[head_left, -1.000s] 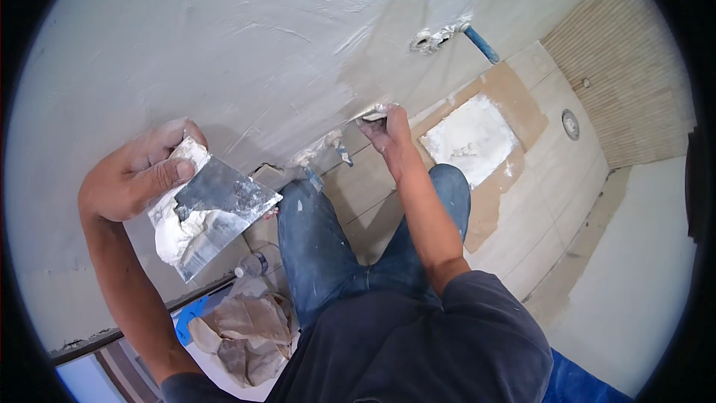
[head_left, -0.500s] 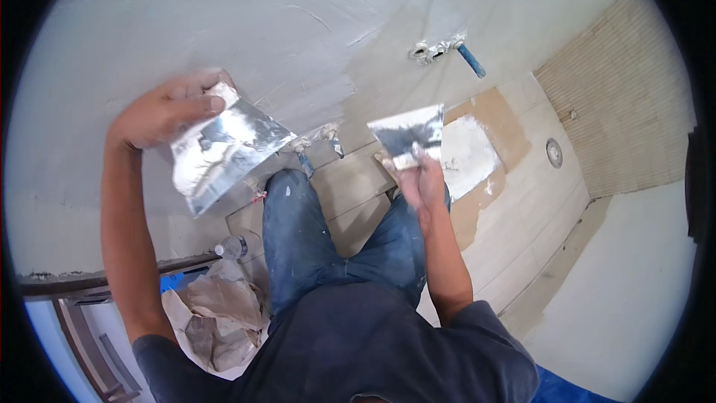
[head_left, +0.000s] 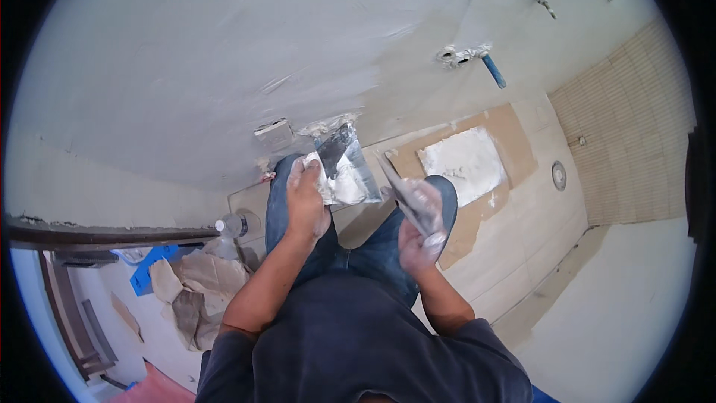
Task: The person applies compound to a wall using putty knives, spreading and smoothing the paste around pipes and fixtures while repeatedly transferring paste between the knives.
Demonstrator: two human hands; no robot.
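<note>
- A clear bottle lies on the floor at the left, with its cap end pointing left. I cannot tell what is in it.
- A crumpled brown paper bag is at the near left, beside the left arm. I cannot see what is inside.
- At the right, a square of white stuff sits on brown cardboard on the floor. A few small lumps show on its left part.
- The left hand is in front of the body, over the left knee. Its arm comes from the near left and bends in to the middle.
- The left grip is narrow, holding the left edge of a flat metal plate. White paste is on top of the plate.
- The right hand is by the right knee, with its fingers curled. It is a bit blurry.
- The right grip is closed around a thin metal scraper, seen nearly from its edge. It slants to the far left, and its tip is just beside the plate.
- On the far side is a gray wall. A blue pipe sticks out of it at the right.
</note>
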